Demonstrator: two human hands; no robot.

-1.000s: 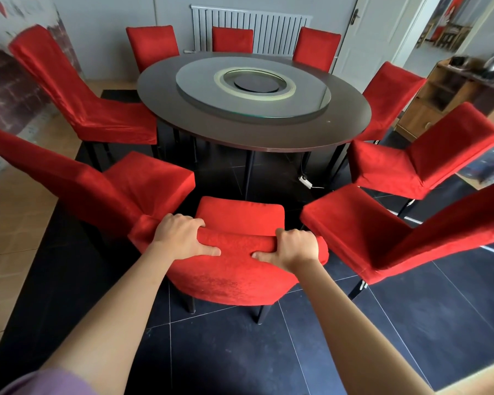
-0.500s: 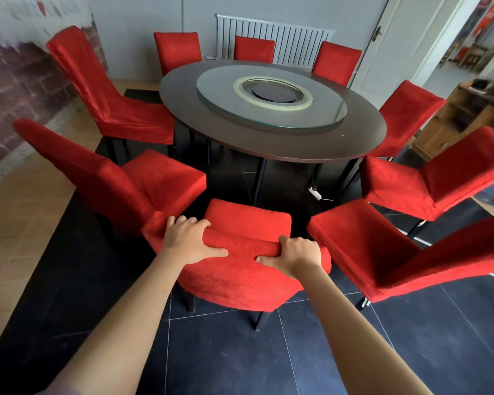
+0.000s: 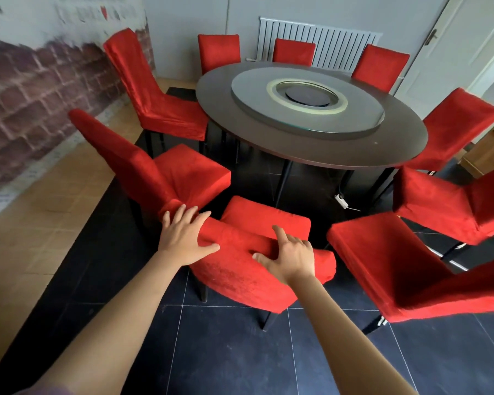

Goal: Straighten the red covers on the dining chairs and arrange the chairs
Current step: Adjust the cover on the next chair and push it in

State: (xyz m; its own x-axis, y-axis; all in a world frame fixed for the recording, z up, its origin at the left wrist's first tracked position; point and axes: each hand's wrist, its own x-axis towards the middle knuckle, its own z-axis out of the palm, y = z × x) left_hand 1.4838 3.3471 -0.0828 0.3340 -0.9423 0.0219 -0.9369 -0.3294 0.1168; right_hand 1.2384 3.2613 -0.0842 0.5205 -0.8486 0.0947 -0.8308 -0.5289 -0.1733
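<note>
The nearest dining chair (image 3: 240, 283) stands with its back to me, its red cover creased along the top of the backrest. My left hand (image 3: 183, 238) lies on the top left corner of that backrest, fingers spread and straight, thumb against the rear face. My right hand (image 3: 290, 258) is on the top right part, thumb pressed into the fabric, index finger lifted, the other fingers curled over the edge. Several more red-covered chairs ring the round dark table (image 3: 311, 158).
The neighbouring chair on the left (image 3: 188, 172) almost touches the near chair's corner; the one on the right (image 3: 382, 260) sits at an angle close by. A power strip (image 3: 341, 199) lies under the table. Brick-pattern wall (image 3: 40, 89) left, radiator (image 3: 325, 44) behind, wooden cabinet (image 3: 491, 158) right.
My view has swung left. My left hand has loosened from a closed grip to spread fingers on the backrest top, and my right index finger has lifted. The chair stays in place.
</note>
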